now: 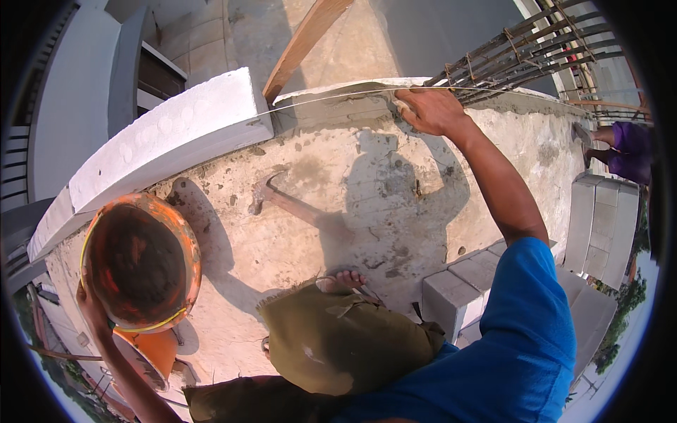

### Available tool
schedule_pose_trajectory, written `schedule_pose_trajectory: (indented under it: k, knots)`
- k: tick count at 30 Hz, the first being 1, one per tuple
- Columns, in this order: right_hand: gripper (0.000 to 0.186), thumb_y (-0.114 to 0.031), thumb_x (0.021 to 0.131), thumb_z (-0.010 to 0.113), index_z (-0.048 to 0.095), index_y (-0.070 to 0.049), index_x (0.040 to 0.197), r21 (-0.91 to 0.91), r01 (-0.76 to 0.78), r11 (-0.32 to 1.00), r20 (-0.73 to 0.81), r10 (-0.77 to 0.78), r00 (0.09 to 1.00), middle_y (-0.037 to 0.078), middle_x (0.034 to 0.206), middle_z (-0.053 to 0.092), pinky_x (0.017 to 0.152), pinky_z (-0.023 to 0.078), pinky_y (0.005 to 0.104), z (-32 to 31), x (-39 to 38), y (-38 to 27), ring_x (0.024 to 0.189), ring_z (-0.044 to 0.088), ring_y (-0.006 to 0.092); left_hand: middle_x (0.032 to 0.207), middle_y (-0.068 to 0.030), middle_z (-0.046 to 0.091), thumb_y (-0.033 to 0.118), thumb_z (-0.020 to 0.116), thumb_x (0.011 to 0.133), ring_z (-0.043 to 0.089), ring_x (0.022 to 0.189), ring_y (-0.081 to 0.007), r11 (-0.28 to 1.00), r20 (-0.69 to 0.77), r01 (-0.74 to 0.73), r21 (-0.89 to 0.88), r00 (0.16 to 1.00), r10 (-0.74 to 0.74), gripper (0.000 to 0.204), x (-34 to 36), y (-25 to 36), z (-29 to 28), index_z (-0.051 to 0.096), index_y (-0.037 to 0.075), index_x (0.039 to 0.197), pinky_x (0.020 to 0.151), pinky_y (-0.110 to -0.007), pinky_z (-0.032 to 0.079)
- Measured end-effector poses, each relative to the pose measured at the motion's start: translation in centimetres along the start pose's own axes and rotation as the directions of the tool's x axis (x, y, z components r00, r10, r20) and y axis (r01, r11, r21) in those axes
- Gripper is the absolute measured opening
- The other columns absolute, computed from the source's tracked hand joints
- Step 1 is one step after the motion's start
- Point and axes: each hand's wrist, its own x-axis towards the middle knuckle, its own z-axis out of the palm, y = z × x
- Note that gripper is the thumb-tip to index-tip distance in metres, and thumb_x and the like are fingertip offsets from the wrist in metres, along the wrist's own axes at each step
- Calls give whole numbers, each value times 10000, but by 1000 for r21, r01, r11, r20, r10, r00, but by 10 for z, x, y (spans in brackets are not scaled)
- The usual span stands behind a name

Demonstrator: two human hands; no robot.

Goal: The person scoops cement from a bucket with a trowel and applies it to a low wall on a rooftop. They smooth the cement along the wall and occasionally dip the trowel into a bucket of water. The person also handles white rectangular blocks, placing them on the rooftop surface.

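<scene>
Two hands (pixel 90 304) (pixel 431 111) flank wide concrete (pixel 264 247) (left at bucket's (pixel 190 240) edge).

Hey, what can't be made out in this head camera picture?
Left hand: head view, fingers mostly hidden by the orange bucket.
Bucket's contents: head view, shadow inside makes their kind and depth unclear.
Right hand: head view, its own back hides the palm and anything in it.
Person in purple: head view, upper body cut off at the right rim.
</scene>
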Motion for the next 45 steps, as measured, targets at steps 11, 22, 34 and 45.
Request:
schedule_pose_trajectory:
  k: [11,22,34,45]
  knots:
    - [508,-356,1048,527,579,-52,1452,339,-178,924,-67,212,975,246,1374,662,909,571,500,45,-53,19,1056,720,393,1178,-81,728,501,534,1122,660,977,-148,999,-72,12,-35,997,-15,595,-20,-2,7,670,-20,1375,868,-313,540]
    - [473,-272,1016,439,620,69,1290,703,-323,634,220,238,946,247,883,726,642,540,471,29,-20,-71,602,692,334,1109,-92,761,451,537,1132,676,948,-143,991,59,-124,48,991,121,568,-22,38,27,684,-56,1343,864,-312,552]
    - [422,-320,1063,483,583,-29,1352,868,-474,148,321,561,763,101,812,607,551,525,392,82,-106,-22,577,599,190,1225,-108,739,517,559,1104,682,1049,-178,992,104,-127,-9,986,127,624,9,16,15,674,-31,1379,918,-343,554]
    - [537,-271,998,574,466,-136,1507,369,-568,735,-171,655,736,261,1233,650,959,551,575,82,-104,-60,1098,682,484,1346,-166,693,479,561,1109,682,1165,-252,986,-84,-44,-160,996,30,636,-4,-66,-40,610,-55,1450,983,-374,562]
